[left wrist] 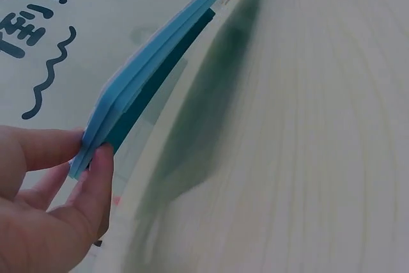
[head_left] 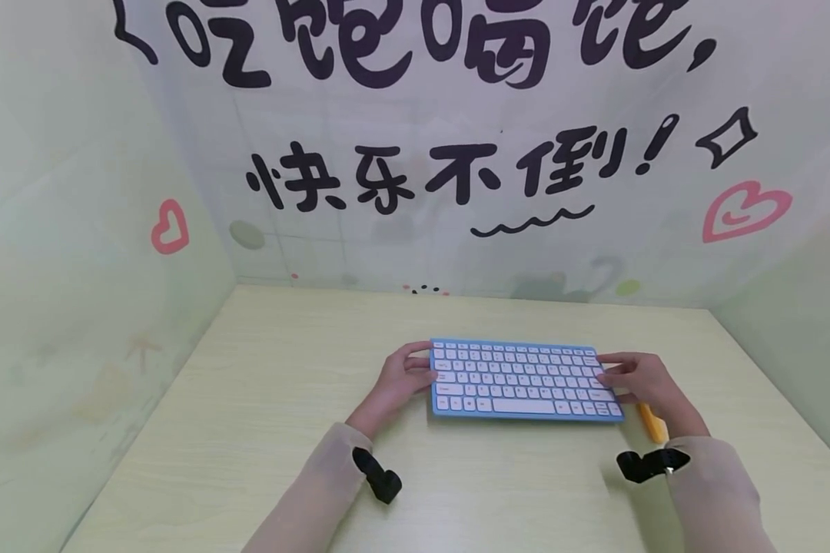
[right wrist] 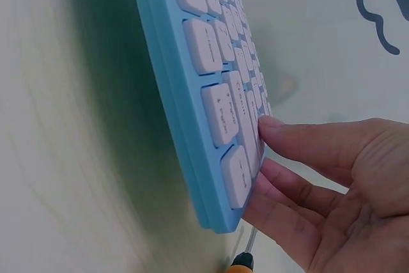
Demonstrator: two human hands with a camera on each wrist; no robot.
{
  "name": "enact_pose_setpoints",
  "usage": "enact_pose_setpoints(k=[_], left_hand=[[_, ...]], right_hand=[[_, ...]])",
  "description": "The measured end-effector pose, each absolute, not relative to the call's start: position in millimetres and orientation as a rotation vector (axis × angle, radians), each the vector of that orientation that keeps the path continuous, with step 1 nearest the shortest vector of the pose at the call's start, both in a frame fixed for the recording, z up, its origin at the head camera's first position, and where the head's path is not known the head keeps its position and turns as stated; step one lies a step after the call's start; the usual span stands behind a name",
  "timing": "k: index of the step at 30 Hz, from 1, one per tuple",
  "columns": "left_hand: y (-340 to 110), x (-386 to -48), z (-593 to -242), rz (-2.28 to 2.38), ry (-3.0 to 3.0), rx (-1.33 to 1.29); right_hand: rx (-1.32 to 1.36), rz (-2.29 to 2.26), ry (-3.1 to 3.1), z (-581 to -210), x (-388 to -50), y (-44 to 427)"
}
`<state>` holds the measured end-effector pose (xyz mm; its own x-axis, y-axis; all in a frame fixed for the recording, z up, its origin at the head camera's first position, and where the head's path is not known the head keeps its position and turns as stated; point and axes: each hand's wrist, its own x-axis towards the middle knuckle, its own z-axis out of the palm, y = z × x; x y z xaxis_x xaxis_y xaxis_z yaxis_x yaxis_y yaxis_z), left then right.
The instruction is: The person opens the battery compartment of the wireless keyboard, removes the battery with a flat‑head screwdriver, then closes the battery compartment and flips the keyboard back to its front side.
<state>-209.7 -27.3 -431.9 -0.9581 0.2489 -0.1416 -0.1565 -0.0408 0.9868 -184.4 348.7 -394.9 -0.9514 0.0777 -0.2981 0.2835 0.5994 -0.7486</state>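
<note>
A: Surroundings first: what is listed about the work?

B: 1 pale wood-grain table (head_left: 263, 399). Behind it, 1 light wall (head_left: 387, 257) with black lettering (head_left: 463, 188) and 2 pink hearts (head_left: 173, 245). 1 orange-handled tool (head_left: 652, 425), dark collar and thin metal shaft, on the table just beside the right forearm (head_left: 688, 418), which covers part of it in the head view. 2 pale sleeves (head_left: 311, 491), each with 1 black wrist device (head_left: 385, 485) at the cuff

A: Main item, and where it sits in the hold?

B: 1 compact keyboard (head_left: 519, 379), light-blue case, white keys; carried between 2 hands, raised off the table, a soft shadow beneath. Left hand (head_left: 400, 378): pinching the left short edge, fingertips set against the case. Right hand (head_left: 642, 379): pinching the right short edge, thumb on the key side, fingers behind the case. The body of the keyboard spans the gap between the hands

A: Orientation?

B: Long axis crosswise, from hand to hand, roughly parallel to the table's far edge. Space-bar side towards the person, top row of keys towards the wall. Keys upward, facing the head camera; exact tilt cannot be told
</note>
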Motion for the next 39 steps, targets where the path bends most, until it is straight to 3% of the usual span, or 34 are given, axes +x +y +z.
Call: enact_pose_setpoints(k=[39], left_hand=[[-52.1,-205.3,-379.4,2.11,1.669,0.295]], right_hand=[[0.228,-1.359,2.588,-373.4,-190.8,332.0]])
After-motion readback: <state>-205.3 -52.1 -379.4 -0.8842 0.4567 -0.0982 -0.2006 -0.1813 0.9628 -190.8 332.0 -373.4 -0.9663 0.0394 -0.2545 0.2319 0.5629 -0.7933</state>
